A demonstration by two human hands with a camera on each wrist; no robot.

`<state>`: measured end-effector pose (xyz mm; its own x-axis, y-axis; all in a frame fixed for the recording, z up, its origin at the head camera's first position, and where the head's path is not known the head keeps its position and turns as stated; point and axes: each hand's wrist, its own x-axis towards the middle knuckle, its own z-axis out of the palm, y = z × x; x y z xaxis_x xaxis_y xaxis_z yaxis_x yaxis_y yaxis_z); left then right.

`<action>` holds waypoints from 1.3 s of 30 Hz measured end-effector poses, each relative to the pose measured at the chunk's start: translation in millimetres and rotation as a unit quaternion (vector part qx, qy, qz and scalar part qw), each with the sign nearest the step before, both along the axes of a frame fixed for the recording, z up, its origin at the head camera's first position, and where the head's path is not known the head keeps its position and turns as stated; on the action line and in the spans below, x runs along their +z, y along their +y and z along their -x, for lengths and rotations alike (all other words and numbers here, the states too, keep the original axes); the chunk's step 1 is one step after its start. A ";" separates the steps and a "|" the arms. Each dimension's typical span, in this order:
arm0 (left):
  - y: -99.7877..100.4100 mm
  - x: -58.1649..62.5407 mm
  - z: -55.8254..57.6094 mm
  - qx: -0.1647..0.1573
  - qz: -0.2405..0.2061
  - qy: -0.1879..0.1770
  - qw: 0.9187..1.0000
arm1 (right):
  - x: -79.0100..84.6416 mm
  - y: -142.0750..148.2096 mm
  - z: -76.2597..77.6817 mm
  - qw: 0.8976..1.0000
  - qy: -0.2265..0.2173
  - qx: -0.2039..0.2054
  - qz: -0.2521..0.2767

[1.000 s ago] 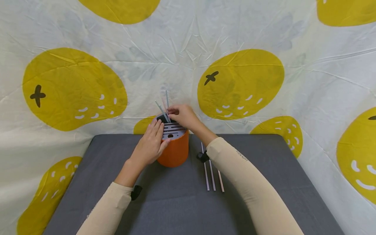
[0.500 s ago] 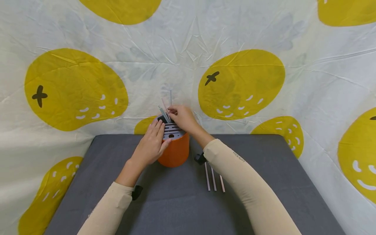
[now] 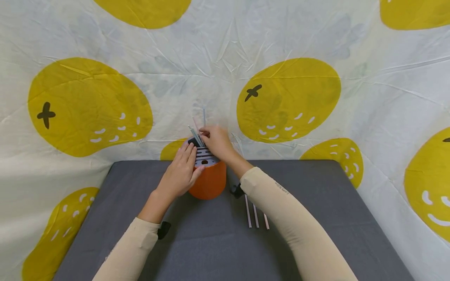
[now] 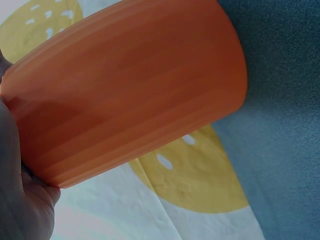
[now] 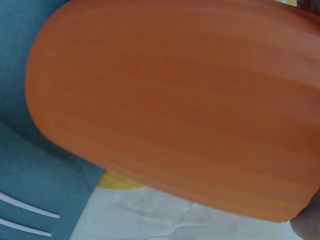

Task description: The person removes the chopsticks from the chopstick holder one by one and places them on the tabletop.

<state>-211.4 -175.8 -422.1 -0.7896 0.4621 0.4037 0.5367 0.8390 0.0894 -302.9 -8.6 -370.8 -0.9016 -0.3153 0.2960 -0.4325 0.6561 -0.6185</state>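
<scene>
An orange holder [image 3: 208, 183] with a grey slotted top [image 3: 206, 160] stands upright on the table, like a knife block. My left hand [image 3: 179, 171] rests on its left rim, fingers straight across the top and thumb along the front. My right hand [image 3: 217, 141] is over the back right of the top, thumb and fingertips together at a thin pale blue stick [image 3: 204, 114], like a chopstick. Beside the fingertips, a pale pink stick [image 3: 195, 124] and grey-green sticks [image 3: 193, 132] lean out of the dark back opening. In both wrist views the holder's orange wall [image 4: 130, 85] fills much of the picture.
Several thin pale sticks [image 3: 256, 217] lie on the dark grey table [image 3: 211, 246], partly under the right forearm. A white cloth [image 3: 211, 47] with large yellow fruit prints hangs behind and beside the table.
The pale blue stick has shifted slightly right and stands more upright. The pink stick leans left, showing more clearly apart from it. The right forearm has moved slightly left; the left hand stays on the holder.
</scene>
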 end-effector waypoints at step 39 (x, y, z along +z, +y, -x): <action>0.8 0.8 -0.9 0.006 -0.007 -0.010 1.000 | 22.3 31.5 5.7 0.966 -0.006 0.017 0.258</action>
<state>-210.5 -175.0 -421.3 -0.8032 0.4474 0.3933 0.5248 0.8439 0.1118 -308.6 22.9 -348.5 -0.8978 -0.1572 0.4114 -0.4390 0.2446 -0.8646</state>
